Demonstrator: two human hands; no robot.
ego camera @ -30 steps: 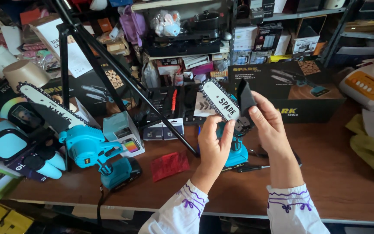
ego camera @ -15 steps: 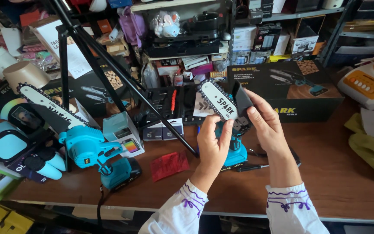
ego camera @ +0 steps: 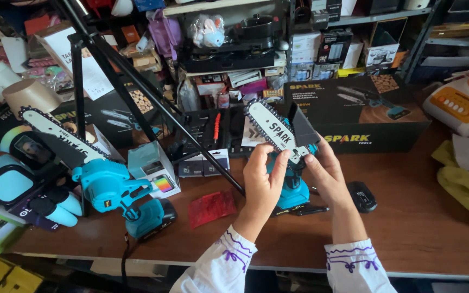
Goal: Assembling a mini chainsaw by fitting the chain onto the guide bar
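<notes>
A small teal cordless chainsaw (ego camera: 291, 190) stands upright on the brown wooden table (ego camera: 408, 228), its white guide bar (ego camera: 270, 126) with chain pointing up and left. My left hand (ego camera: 264, 176) grips the saw's body just below the bar. My right hand (ego camera: 327, 173) holds the other side, fingers on the black guard (ego camera: 301, 127) beside the bar. Both wrists wear white sleeves with purple embroidery.
A second teal chainsaw (ego camera: 112, 190) stands at the left. A black tripod (ego camera: 131, 92) leans across the table's middle. A red cloth (ego camera: 211, 206), a black battery (ego camera: 362, 196), a dark product box (ego camera: 370, 114) and a yellow-green bag (ego camera: 465, 182) lie around. Crowded shelves rise behind.
Both hands stay on the saw. The guide bar and guard have shifted very slightly; nothing else has moved.
</notes>
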